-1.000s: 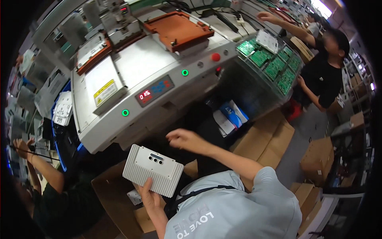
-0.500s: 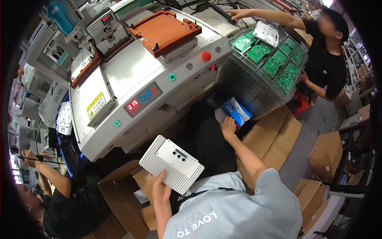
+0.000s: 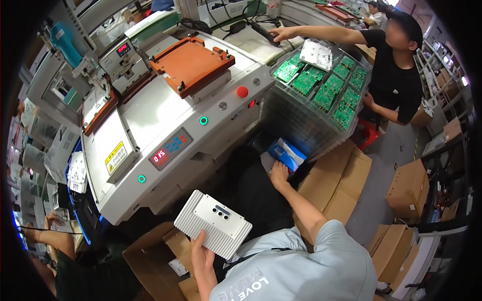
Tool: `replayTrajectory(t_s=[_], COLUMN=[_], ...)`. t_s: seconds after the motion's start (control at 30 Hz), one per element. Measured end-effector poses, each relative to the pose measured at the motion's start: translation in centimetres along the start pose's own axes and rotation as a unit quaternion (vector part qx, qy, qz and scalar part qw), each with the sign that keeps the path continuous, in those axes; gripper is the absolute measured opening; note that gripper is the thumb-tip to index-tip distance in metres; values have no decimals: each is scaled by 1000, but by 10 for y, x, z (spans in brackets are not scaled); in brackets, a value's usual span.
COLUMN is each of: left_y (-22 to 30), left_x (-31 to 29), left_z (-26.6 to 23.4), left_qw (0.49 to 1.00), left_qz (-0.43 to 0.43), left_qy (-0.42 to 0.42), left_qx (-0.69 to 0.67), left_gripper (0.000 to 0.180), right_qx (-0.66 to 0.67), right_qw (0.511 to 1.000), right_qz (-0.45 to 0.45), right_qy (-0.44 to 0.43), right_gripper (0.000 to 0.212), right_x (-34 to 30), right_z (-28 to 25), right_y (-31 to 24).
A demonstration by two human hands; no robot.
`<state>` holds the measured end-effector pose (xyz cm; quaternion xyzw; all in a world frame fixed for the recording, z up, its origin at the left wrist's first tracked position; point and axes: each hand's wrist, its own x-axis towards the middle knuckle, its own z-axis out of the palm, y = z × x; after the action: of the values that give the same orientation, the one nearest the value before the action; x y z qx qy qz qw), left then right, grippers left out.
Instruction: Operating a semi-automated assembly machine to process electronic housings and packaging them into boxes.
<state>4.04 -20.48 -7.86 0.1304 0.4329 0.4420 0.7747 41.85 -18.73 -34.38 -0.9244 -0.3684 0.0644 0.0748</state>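
Note:
My left hand (image 3: 202,258) grips a silver ribbed metal housing (image 3: 208,226) by its near lower edge, thumb lying over the fins. The housing is tilted, with a dark slot and several round dark holes on its smooth part. To the right, my right hand (image 3: 279,176) reaches to a blue and white box (image 3: 287,153), its fingers bent and close together at the near side. What those fingers pinch, if anything, is hidden. A pale flap or sheet (image 3: 268,161) lies beside the box, just left of my fingertips.
Ahead stands a white machine (image 3: 150,110) with an orange fixture (image 3: 193,65). Beyond the blue box, a clear crate (image 3: 301,120) carries green circuit boards (image 3: 326,93) and a pale metal part (image 3: 316,54). A co-worker (image 3: 396,65) reaches over it. Open cardboard boxes (image 3: 334,175) sit nearby.
My view has shifted, so the machine, crate and blue box appear farther left. My left hand still holds the housing; my right hand remains at the blue box.

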Motion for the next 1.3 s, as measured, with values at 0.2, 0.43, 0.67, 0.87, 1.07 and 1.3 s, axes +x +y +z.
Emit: replayTrajectory(t_s=[0.2,0.43,0.67,0.87,1.07,1.3], left_y=[-1,3,38,51,53,49], left_x=[3,10,19,28,23,18], left_z=[1,6,32,36,29,37], left_qw=[1000,1000,980,959,961,963], left_qz=[-14,-24,-115,-142,-124,-130], left_qy=[-9,-11,-32,-136,-133,-99], left_qx=[-5,14,160,204,208,213], left_gripper=[48,50,42,43,44,38], right_qx=[115,297,299,102,119,170], right_qw=[990,944,715,552,527,502], right_qz=[-25,-25,-601,-777,-800,-822], right_qy=[72,142,-195,-285,-262,-207], right_gripper=[67,74,77,71,79,77], right_x=[-13,-22,-69,-96,-98,-102], right_z=[-31,-132,-315,-334,-324,-318], right_y=[-5,-28,-97,-155,-162,-153])
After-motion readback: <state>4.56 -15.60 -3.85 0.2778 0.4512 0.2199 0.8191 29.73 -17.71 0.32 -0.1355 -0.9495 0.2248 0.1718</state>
